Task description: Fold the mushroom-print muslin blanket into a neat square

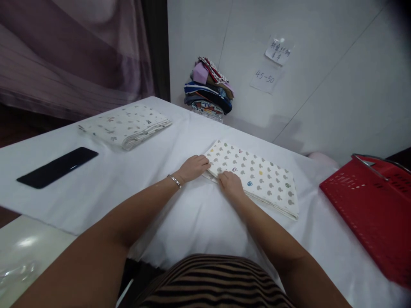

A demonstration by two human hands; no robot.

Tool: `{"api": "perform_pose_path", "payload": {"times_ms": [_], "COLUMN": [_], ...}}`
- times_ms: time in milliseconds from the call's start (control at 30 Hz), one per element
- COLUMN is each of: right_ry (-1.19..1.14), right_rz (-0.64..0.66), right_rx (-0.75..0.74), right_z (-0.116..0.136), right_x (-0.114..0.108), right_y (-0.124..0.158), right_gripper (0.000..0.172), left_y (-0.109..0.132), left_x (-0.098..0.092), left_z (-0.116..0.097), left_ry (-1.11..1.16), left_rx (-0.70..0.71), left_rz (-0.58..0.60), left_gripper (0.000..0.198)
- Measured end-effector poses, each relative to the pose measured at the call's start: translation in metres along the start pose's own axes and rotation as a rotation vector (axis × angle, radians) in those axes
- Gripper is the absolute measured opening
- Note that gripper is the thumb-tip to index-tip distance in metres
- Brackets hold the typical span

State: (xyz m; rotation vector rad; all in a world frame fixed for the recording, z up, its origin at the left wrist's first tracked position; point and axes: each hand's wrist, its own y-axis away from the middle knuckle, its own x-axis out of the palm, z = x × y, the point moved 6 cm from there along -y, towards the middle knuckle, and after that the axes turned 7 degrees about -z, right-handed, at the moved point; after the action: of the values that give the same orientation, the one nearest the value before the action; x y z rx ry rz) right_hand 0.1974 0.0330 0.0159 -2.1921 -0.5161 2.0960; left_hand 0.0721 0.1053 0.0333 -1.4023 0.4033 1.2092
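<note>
A folded white cloth (257,171) with grey mushroom-like prints and a few coloured ones lies flat in front of me. My left hand (194,167) grips its left corner, fingers curled over the edge; a silver bracelet circles that wrist. Close beside it, my right hand (230,183) pinches the cloth's near edge, with the fingertips curled under and partly hidden. Several layers show along the near side. Farther left rests another folded white cloth (128,124) with small leaf-like prints, touched by neither hand.
A white-covered table (135,188) spans the view. On its left lies a flat black object (58,167); on its right stands a red basket (369,214) with a metal handle. Behind the table rises a stack of folded clothes (208,90). Paper signs (278,51) hang on the wall.
</note>
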Motion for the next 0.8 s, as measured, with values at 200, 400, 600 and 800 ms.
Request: {"api": "perform_pose_path", "payload": {"times_ms": [200,400,600,800], "right_ry": [0.026,0.019,0.018,0.014], "right_rz": [0.027,0.002,0.004,-0.02], "right_rx": [-0.041,-0.03,-0.029,-0.037], "right_z": [0.007,0.005,0.006,0.006], "right_x": [0.008,0.005,0.009,0.011], "right_y": [0.001,0.001,0.002,0.002], "right_gripper": [0.027,0.027,0.026,0.024], "left_y": [0.016,0.011,0.017,0.019], "left_x": [0.014,0.009,0.015,0.012], "left_z": [0.0,0.002,0.005,0.005], "left_ry": [0.025,0.011,0.106,0.082], "left_rx": [-0.042,-0.077,-0.205,-0.24], "left_rz": [0.043,0.019,0.069,0.124], "left_gripper": [0.014,0.017,0.019,0.02]}}
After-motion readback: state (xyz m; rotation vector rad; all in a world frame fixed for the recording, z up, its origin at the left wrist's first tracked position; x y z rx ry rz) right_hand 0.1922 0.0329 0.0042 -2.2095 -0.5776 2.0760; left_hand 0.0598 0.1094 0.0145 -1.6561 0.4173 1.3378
